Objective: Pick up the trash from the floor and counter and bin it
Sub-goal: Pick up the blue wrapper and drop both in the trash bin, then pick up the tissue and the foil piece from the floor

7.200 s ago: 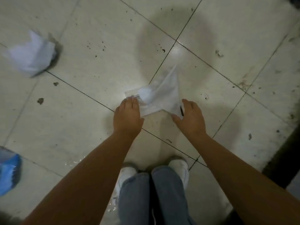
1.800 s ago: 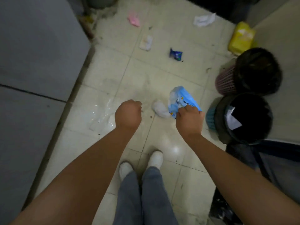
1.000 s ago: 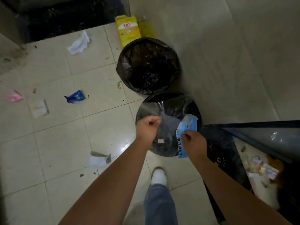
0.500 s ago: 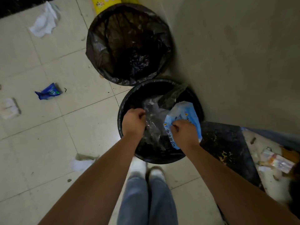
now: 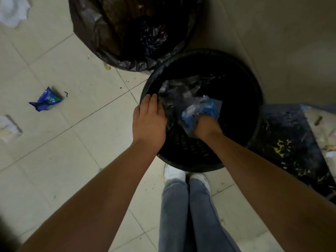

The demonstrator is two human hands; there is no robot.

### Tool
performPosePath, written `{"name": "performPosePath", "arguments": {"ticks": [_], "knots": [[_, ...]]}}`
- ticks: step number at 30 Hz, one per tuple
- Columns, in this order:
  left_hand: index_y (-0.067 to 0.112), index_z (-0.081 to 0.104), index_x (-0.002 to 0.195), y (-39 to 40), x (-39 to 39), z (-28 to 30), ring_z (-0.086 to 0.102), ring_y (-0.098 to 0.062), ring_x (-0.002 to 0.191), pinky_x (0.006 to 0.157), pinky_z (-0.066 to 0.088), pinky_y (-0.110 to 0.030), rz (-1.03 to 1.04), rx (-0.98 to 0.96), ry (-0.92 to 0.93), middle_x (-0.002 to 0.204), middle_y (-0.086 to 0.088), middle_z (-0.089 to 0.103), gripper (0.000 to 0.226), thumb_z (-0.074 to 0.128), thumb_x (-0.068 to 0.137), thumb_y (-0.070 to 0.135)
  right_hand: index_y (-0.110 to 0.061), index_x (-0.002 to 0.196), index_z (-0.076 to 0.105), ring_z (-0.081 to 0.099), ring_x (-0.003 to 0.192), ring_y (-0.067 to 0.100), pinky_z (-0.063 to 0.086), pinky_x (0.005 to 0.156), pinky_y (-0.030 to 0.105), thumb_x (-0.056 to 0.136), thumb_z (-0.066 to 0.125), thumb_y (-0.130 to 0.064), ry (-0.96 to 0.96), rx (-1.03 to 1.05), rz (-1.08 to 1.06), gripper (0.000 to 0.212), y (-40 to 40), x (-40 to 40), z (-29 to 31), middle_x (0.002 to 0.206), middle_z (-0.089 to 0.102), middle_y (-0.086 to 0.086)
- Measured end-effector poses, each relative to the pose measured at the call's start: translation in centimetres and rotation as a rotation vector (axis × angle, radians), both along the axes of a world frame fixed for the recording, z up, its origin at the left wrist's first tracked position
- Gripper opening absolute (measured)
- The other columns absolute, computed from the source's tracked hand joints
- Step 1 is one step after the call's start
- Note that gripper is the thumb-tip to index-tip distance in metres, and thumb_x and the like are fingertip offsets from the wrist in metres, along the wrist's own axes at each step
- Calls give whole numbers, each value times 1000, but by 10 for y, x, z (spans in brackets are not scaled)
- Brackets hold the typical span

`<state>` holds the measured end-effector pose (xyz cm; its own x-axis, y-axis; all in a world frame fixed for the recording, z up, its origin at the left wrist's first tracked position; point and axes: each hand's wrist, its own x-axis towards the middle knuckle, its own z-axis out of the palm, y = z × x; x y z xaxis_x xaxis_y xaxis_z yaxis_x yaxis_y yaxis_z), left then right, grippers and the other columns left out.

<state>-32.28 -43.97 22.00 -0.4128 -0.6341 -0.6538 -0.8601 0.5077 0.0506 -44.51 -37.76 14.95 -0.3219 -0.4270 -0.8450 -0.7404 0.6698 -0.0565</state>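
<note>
A round black bin [image 5: 254,91] stands by the wall just ahead of my feet. My right hand [image 5: 206,127] is down inside it, shut on a crumpled light-blue wrapper [image 5: 198,110]. A clear plastic sheet [image 5: 180,90] lies crumpled inside the bin beside the wrapper. My left hand [image 5: 149,119] rests over the bin's left rim with fingers spread, touching that plastic; whether it still grips it is hidden. On the tiled floor to the left lie a dark-blue wrapper [image 5: 46,100] and white crumpled paper [image 5: 8,127].
A second bin lined with a black bag [image 5: 94,30] stands behind the first. More white tissue [image 5: 13,10] lies at the top left. A beige wall [image 5: 281,42] runs along the right. A dark speckled surface [image 5: 291,142] with litter sits at the right.
My right hand has pushed the blue wrapper deeper into the bin. My left hand has uncurled and moved onto the bin's left rim. The view has closed in on the bin.
</note>
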Motion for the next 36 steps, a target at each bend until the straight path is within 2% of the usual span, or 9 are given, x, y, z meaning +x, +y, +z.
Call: {"name": "performPosePath", "arguments": {"ticks": [3,5,10,13,17,21,27,31,36], "knots": [[7,10,150,1,11,30,2,-28,148,122,7,-37,10,24,11,160,-12,6,65,44,97,18,3,114,56,58,107,37,50,89,43,99,37,-21,52,-56,49,34,10,2,49,118,60,25],[9,7,151,5,20,58,0,-28,148,122,3,-37,3,32,30,160,-11,5,62,39,99,18,2,119,52,56,110,38,50,88,42,99,37,-24,33,-125,74,35,14,7,86,123,56,25],[9,1,151,15,53,142,-6,-27,149,123,0,-38,29,-46,36,161,-11,-1,58,28,104,29,-10,143,26,21,141,34,22,118,45,98,38,-34,-30,-332,247,52,7,34,184,154,25,13],[8,-1,151,11,80,187,-9,-26,149,122,-2,-38,47,-84,-11,161,-11,-5,61,27,104,33,-13,147,16,4,146,32,7,121,44,98,36,-38,-30,-422,304,58,-7,63,238,159,10,9],[9,-1,151,-5,128,226,-11,-27,148,122,-4,-37,102,-128,-45,161,-12,-7,62,26,103,38,-13,147,12,0,146,31,3,121,43,97,36,-37,-47,-498,319,61,-30,105,283,159,6,9],[8,-3,151,-33,194,226,-12,-26,148,122,-4,-37,111,-167,-123,160,-12,-9,65,23,102,42,-14,147,13,-1,146,30,2,121,43,96,36,-40,-67,-520,334,62,-55,152,287,159,6,8],[4,1,150,-96,321,188,-8,-28,148,122,0,-39,7,-102,-134,160,-15,-4,67,28,102,41,-10,147,14,7,146,34,9,120,45,78,4,-54,91,-463,299,82,-93,246,256,158,12,15],[3,-1,150,-136,401,169,-9,-29,148,122,-1,-39,-112,-56,-143,160,-15,-6,68,31,102,38,-12,148,7,0,147,30,4,121,42,98,25,-44,131,-306,198,62,-113,331,231,159,3,11],[3,-3,150,-172,452,136,-10,-30,148,122,-1,-40,-170,-48,-161,160,-16,-7,67,29,102,37,-13,147,15,1,147,27,3,122,39,99,30,-37,57,-243,147,55,-113,418,198,159,8,8]]}}
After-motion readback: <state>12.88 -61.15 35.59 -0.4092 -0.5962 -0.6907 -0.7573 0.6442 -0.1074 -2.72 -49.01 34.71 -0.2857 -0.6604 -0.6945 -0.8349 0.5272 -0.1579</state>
